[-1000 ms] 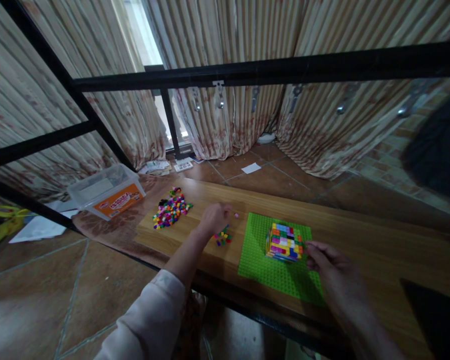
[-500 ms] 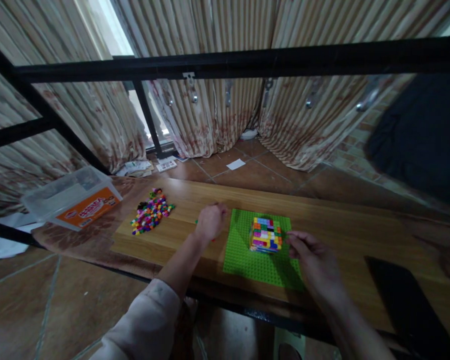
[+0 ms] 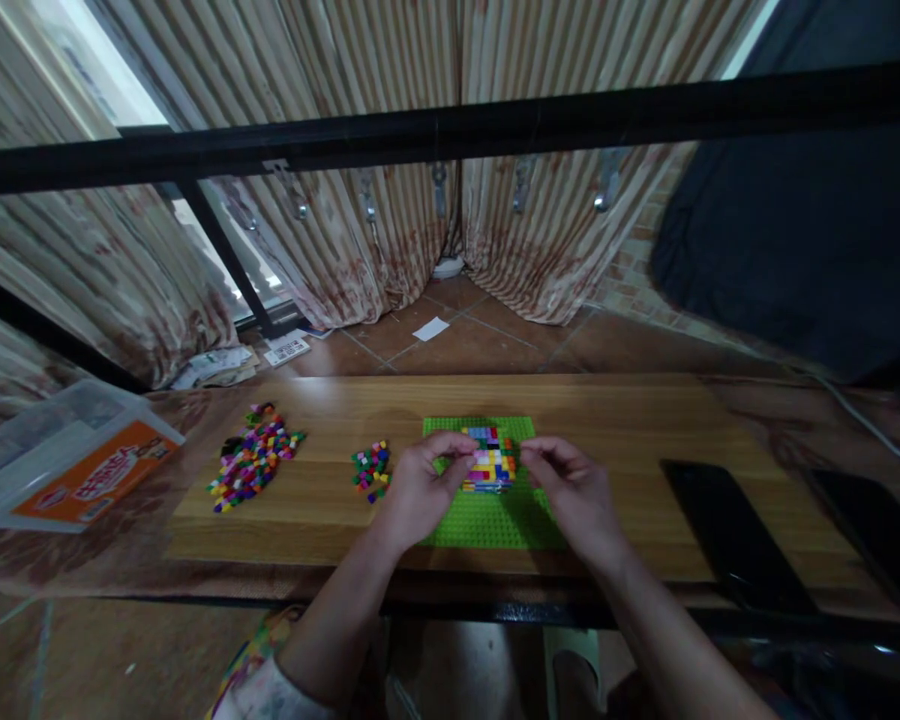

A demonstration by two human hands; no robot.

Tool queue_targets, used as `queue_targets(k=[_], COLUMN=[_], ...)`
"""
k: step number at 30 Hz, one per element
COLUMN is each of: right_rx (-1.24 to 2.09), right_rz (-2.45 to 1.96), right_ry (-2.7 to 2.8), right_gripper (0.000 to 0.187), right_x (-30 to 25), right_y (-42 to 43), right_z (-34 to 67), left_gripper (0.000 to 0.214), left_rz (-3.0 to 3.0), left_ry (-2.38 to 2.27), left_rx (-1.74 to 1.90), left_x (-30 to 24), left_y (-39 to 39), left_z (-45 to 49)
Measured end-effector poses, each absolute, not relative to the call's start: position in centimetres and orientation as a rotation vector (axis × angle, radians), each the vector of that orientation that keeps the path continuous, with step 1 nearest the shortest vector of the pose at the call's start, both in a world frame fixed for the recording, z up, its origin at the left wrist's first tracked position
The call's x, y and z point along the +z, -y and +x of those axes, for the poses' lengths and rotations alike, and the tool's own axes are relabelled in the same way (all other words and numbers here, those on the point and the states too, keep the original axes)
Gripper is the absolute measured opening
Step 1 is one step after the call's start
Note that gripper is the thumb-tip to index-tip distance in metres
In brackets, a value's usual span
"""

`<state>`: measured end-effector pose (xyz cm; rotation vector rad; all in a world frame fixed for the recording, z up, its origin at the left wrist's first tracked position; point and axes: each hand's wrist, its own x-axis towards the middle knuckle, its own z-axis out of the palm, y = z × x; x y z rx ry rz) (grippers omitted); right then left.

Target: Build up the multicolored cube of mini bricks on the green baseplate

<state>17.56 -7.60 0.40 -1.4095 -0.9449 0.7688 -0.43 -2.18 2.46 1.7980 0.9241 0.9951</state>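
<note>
A block built of many small coloured bricks (image 3: 490, 458) stands on a green baseplate (image 3: 495, 520) on the wooden board. My left hand (image 3: 421, 487) is at the block's left side, thumb and fingers pinched at its top edge. My right hand (image 3: 570, 492) is at its right side, fingers curled against it. Whether a loose brick is between the fingers is hidden. A small heap of loose bricks (image 3: 371, 470) lies just left of my left hand.
A larger pile of loose bricks (image 3: 253, 457) lies at the board's left. A clear plastic box with an orange label (image 3: 67, 465) sits further left. Two dark flat phones (image 3: 727, 530) lie at the right. A black metal bar (image 3: 450, 130) crosses above.
My left hand moved from the loose bricks to the block's left side. My right hand closed in on its right side. The view swung so the baseplate sits in the middle.
</note>
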Motion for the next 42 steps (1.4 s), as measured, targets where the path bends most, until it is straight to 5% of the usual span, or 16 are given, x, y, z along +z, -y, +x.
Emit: queue_targets(k=[29,42], right_rx=[0.538,0.643], right_rz=[-1.444,-1.447], right_ry=[1.221,1.186], right_gripper=[0.015,0.016], right_x=[0.2,0.0], right_y=[7.8,7.9], right_z=[17.9,17.7], left_gripper=[0.013,0.009], left_rz=[2.573,2.323], left_ry=[-0.999,-1.104], left_rx=[1.017,1.077], left_x=[1.7,1.1], left_y=[3.5,3.2], left_z=[1.4,2.4])
